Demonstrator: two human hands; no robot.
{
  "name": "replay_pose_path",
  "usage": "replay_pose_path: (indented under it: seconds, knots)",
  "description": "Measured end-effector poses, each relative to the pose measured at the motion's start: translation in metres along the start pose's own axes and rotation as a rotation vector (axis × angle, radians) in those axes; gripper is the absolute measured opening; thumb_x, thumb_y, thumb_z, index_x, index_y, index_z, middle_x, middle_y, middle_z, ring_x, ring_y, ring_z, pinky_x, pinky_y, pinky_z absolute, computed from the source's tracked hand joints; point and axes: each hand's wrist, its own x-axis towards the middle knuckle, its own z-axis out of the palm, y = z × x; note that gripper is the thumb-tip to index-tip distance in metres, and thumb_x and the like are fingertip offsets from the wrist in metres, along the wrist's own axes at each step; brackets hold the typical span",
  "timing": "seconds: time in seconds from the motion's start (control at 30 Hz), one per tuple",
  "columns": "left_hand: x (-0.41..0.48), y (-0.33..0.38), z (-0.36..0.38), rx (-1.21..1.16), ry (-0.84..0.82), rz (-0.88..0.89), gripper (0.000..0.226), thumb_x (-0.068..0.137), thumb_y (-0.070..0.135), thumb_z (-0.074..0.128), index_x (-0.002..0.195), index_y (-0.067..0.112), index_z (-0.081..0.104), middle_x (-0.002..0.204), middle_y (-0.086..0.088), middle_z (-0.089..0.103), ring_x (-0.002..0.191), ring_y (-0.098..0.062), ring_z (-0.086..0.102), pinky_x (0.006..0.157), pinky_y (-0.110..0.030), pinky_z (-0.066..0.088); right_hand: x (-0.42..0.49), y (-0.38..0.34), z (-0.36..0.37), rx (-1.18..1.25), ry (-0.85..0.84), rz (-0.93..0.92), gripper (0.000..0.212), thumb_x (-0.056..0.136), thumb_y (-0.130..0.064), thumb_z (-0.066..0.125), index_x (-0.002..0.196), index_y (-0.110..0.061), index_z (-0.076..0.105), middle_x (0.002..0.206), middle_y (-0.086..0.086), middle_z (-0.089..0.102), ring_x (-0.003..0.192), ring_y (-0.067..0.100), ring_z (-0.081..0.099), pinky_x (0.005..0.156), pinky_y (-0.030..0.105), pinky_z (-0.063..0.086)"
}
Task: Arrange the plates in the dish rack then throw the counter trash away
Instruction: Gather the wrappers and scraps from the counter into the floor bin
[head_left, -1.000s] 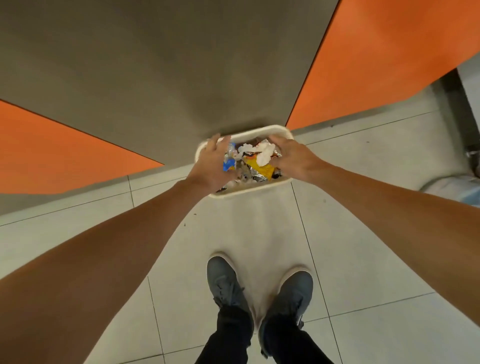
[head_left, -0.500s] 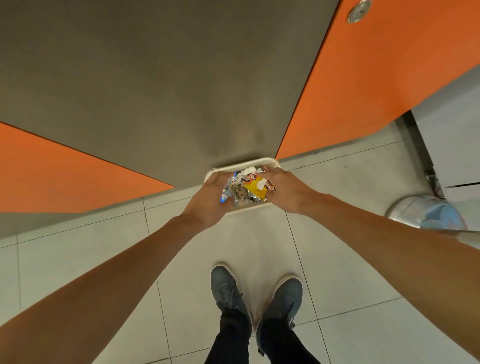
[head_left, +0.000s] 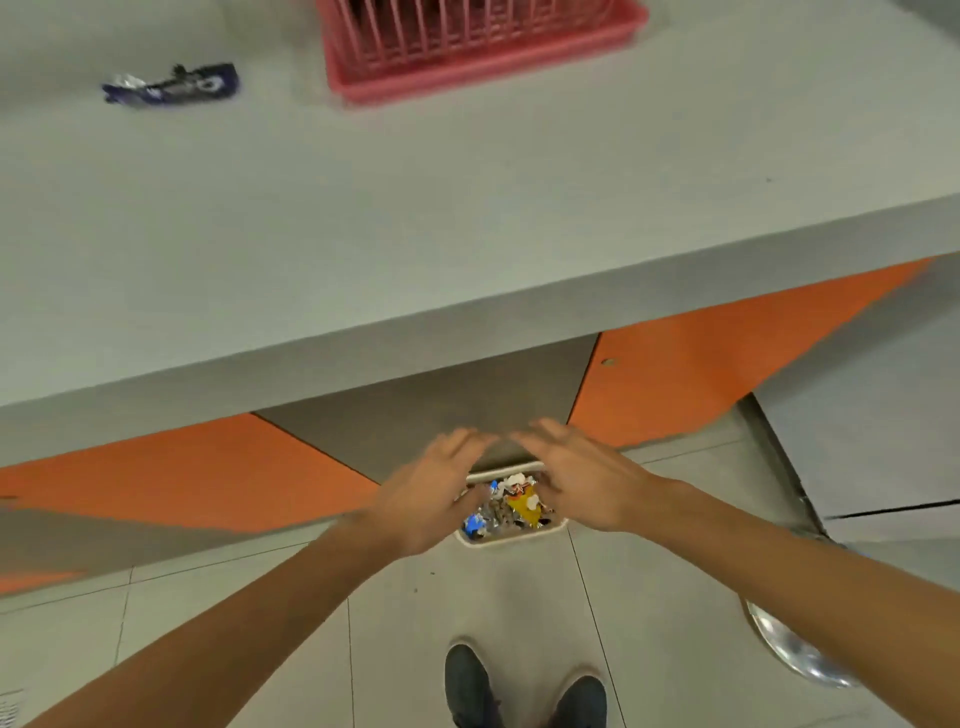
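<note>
trash bin (head_left: 511, 538) below spread fingers (head_left: 457, 441)

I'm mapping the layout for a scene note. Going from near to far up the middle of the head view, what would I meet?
Shoes → trash bin on the floor → grey cabinet panel → counter → pink dish rack.

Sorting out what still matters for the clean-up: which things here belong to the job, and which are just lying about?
Part of the job:
- pink dish rack
- dark blue wrapper on the counter
- white bin of trash on the floor
- left hand and right hand, both open above the bin

Just lying about:
- shiny metal object on the floor
</note>
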Motion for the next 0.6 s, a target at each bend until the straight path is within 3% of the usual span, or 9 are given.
replay_pose_path:
  seconds: [0.13,0.33,0.6]
  knots:
    - [-0.027,0.039,-0.070,0.062,0.046,0.045,0.054,0.101,0.038,0.042,0.151,0.030,0.022,0.152,0.010,0.029,0.137,-0.010,0.032,0.107,-0.029,0.037,-0.033,-0.034,-0.067,-0.030,0.014,-0.042,0.068,0.097,-0.029,0.052,0.154,-0.029,0.014,0.158,0.000,0.014,0.140,0.025,0.032,0.111,0.040,0.038]
    - [-0.049,0.082,-0.171,0.091,0.186,0.048,0.051,0.101,0.035,0.044,0.148,0.025,0.029,0.145,0.003,0.042,0.128,-0.015,0.045,0.102,-0.036,0.043,-0.067,-0.084,-0.164,-0.069,0.135,-0.119,0.062,0.097,-0.030,0.051,0.153,-0.023,0.025,0.151,0.002,0.027,0.134,0.019,0.037,0.109,0.033,0.036]
    - [-0.075,0.121,-0.272,0.167,0.394,0.019,0.046,0.100,0.034,0.048,0.144,0.027,0.038,0.137,0.008,0.050,0.115,-0.009,0.052,0.086,-0.022,0.040,-0.088,-0.140,-0.255,-0.146,0.269,-0.197,0.061,0.096,-0.025,0.054,0.152,-0.020,0.028,0.151,0.007,0.029,0.133,0.024,0.039,0.110,0.037,0.036]
